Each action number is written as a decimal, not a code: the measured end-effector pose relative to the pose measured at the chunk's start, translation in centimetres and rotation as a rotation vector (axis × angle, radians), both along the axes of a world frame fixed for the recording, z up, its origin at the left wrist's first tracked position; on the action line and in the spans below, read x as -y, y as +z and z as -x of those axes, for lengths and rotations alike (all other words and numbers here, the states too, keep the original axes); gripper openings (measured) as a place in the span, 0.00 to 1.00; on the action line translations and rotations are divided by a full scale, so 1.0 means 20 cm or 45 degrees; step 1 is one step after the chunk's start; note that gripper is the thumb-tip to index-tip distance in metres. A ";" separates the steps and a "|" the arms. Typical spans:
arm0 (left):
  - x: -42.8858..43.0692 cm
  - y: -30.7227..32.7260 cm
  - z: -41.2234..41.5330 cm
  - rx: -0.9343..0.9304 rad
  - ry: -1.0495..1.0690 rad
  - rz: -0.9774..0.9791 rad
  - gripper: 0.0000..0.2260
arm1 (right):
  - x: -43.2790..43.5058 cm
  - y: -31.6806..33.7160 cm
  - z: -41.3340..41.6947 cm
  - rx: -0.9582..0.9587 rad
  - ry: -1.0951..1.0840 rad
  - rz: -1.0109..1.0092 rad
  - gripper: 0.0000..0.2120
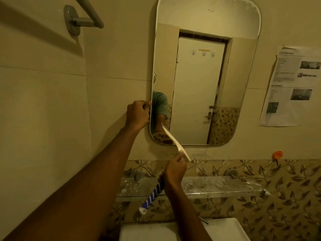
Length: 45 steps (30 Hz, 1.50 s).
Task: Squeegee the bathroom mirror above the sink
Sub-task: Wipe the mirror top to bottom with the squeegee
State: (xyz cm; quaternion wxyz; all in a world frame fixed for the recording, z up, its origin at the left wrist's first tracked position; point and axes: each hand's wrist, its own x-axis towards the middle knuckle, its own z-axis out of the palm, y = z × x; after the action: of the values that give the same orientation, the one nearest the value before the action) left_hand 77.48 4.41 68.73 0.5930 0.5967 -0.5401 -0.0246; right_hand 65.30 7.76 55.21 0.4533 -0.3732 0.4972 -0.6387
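Observation:
A tall mirror [199, 80] with rounded corners hangs on the beige tiled wall. My left hand [138, 113] grips its left edge near the bottom. My right hand [174, 170] holds a squeegee by its blue-and-white striped handle [152, 195]. The squeegee's pale blade [175, 142] slants across the mirror's lower left corner and past its bottom edge. The mirror reflects a white door and part of my arm and sleeve.
A glass shelf [217, 186], spotted with residue, runs under the mirror. The white sink [225, 229] lies below it. A grey towel bar [83, 18] juts out at upper left. Printed papers [291, 86] hang to the right, above an orange hook [277, 154].

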 end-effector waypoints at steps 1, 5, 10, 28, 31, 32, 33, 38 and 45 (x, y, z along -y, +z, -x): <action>0.00 0.00 0.00 -0.027 -0.016 -0.012 0.16 | -0.01 -0.01 0.00 -0.028 0.011 0.002 0.23; -0.02 0.01 0.00 -0.063 -0.025 -0.035 0.16 | 0.04 0.08 0.21 -0.091 -0.105 0.023 0.18; 0.00 0.01 0.01 -0.041 -0.002 -0.017 0.16 | 0.13 0.13 0.31 -0.094 -0.223 0.012 0.19; -0.06 0.06 -0.01 -0.118 -0.159 -0.190 0.19 | 0.09 0.41 0.14 -0.555 -0.162 0.468 0.22; -0.07 0.07 -0.01 -0.216 -0.186 -0.187 0.24 | 0.11 0.45 0.16 -0.698 -0.167 0.530 0.19; -0.07 0.07 -0.01 -0.236 -0.193 -0.177 0.24 | 0.11 0.41 0.16 -0.739 -0.152 0.533 0.19; -0.06 0.07 -0.02 -0.243 -0.196 -0.169 0.25 | 0.11 0.36 0.16 -0.778 -0.130 0.533 0.19; -0.04 0.05 -0.02 -0.193 -0.176 -0.159 0.24 | 0.01 0.04 0.11 -0.881 -0.075 0.430 0.21; -0.07 0.05 -0.03 -0.150 -0.165 -0.177 0.28 | 0.04 0.38 0.19 -0.854 -0.121 0.611 0.20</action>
State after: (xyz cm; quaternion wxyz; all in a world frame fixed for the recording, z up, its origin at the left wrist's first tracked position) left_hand 78.00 5.77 69.79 0.5780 0.5979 -0.5386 -0.1354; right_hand 61.57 6.88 62.75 0.1363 -0.6322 0.4711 -0.5998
